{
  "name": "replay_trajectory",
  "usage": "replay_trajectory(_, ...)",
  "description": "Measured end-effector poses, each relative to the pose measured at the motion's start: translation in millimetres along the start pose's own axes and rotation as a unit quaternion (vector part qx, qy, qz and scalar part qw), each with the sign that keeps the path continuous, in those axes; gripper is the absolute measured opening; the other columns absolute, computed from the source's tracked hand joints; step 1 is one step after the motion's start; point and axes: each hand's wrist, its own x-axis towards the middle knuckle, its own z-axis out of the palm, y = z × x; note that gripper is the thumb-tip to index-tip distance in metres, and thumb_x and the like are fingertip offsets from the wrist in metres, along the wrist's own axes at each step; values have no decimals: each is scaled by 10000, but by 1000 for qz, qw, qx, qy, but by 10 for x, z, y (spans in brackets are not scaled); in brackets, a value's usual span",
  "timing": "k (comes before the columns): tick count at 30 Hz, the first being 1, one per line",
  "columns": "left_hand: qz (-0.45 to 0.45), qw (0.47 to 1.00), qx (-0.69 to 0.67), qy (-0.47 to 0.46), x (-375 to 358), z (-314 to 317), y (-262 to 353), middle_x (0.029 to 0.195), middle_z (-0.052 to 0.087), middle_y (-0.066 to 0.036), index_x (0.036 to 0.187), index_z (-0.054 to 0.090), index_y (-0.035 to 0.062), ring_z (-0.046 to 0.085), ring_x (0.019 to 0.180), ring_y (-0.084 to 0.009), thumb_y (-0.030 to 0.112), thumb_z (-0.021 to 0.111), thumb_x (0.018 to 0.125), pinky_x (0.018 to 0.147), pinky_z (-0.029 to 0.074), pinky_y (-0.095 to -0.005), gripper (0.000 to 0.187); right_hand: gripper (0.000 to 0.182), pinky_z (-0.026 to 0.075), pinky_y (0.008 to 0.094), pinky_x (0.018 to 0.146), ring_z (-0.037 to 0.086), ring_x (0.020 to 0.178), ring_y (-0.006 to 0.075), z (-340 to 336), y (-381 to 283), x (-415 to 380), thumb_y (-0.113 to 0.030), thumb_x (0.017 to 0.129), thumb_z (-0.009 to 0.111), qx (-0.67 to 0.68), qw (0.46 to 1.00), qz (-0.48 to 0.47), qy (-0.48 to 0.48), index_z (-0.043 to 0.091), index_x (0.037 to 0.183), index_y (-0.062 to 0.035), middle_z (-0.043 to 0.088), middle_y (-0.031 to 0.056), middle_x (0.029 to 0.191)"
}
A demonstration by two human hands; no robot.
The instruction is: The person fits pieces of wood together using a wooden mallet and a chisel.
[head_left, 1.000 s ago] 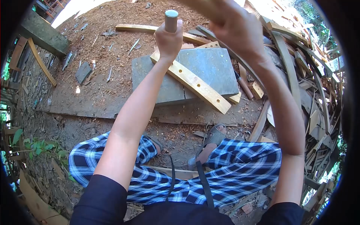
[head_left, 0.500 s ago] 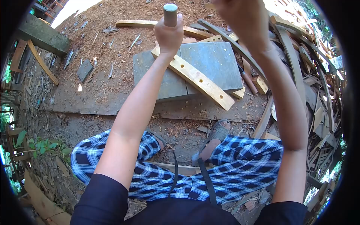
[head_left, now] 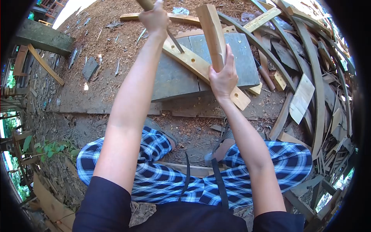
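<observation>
My left hand (head_left: 154,17) is raised at the top of the view, closed around the round wooden handle of a chisel (head_left: 174,40). Its thin metal blade slants down to a pale curved plank (head_left: 192,62) with drilled holes. The plank lies diagonally across a grey stone slab (head_left: 174,83). My right hand (head_left: 223,79) grips the lower end of a thick wooden club (head_left: 210,31), which stands nearly upright above the plank, just right of the chisel blade.
A big heap of curved wooden slats and offcuts (head_left: 309,77) fills the right side. Sawdust and chips (head_left: 108,34) cover the ground beyond the slab. A concrete beam (head_left: 42,36) lies at upper left. A wooden-handled tool (head_left: 266,73) rests beside the slab. My sandalled feet (head_left: 222,149) are below it.
My right hand has dropped from the top edge to just above the plank, and the wooden club it holds now shows. My left hand has shifted up and left, tilting the chisel.
</observation>
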Motion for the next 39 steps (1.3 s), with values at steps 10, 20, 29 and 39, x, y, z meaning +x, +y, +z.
replay_trajectory(10, -91, 959, -82, 257, 211, -580, -307, 591, 422, -23, 774, 401, 59, 387, 412, -109, 128, 554, 926, 359, 283, -297, 226, 858, 550, 430, 745, 648, 892, 313, -14, -26, -2, -54, 649, 766, -2, 997, -76, 12, 428, 1425, -195, 594, 93, 1001)
replay_trajectory(20, -94, 897, -209, 377, -55, -674, 31, 616, 408, -33, 828, 376, 40, 367, 434, -119, 121, 507, 955, 383, 287, -309, 200, 852, 552, 424, 741, 642, 898, 298, 7, 11, -10, -68, 645, 762, -41, 993, -114, -7, 435, 1421, -198, 587, 78, 991)
replay_trajectory(29, 12, 968, -99, 230, -267, -174, 261, 586, 457, -25, 865, 438, 31, 420, 397, -108, 165, 624, 909, 335, 331, -284, 234, 846, 570, 419, 734, 638, 892, 290, 21, 9, -15, -73, 644, 756, -39, 993, -110, 5, 441, 1416, -213, 575, 65, 978)
replay_trajectory(39, 205, 963, 89, 152, -377, -163, -128, 848, 603, -120, 1074, 493, -35, 632, 748, -223, 313, 608, 969, 687, 514, -357, 382, 858, 574, 419, 722, 641, 896, 285, 14, 19, -12, -98, 643, 778, -33, 995, -93, 5, 437, 1421, -218, 575, 65, 981)
